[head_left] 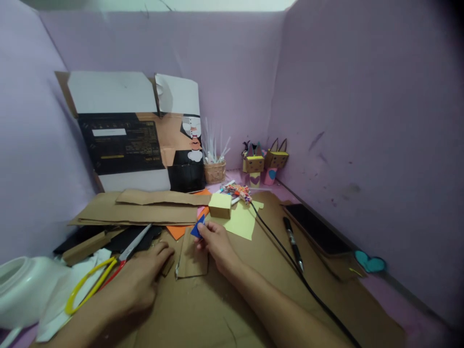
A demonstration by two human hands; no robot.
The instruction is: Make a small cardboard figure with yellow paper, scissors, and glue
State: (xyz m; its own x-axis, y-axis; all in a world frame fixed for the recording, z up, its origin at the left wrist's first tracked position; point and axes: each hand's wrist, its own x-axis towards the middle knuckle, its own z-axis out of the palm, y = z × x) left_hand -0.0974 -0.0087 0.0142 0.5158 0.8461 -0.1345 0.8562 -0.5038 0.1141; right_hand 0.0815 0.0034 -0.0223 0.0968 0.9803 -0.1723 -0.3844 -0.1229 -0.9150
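My right hand [216, 243] pinches a small blue paper triangle [197, 226] above the top edge of a small brown cardboard piece [192, 258]. My left hand [143, 278] lies palm down on the cardboard sheet [232, 309] just left of that piece, fingers curled loosely, its fingertips near a small brown scrap [167, 266]. A small yellow paper box [220, 205] stands just beyond the blue triangle on a pale yellow sheet [241, 221].
Yellow-handled scissors [108, 268] lie at my left. A white jar [21, 290] sits far left. A black cable [290, 266] and a black marker [293, 243] run on the right, beside a dark phone [315, 227]. Folded cardboard, a printed box and paper box figures [253, 164] stand behind.
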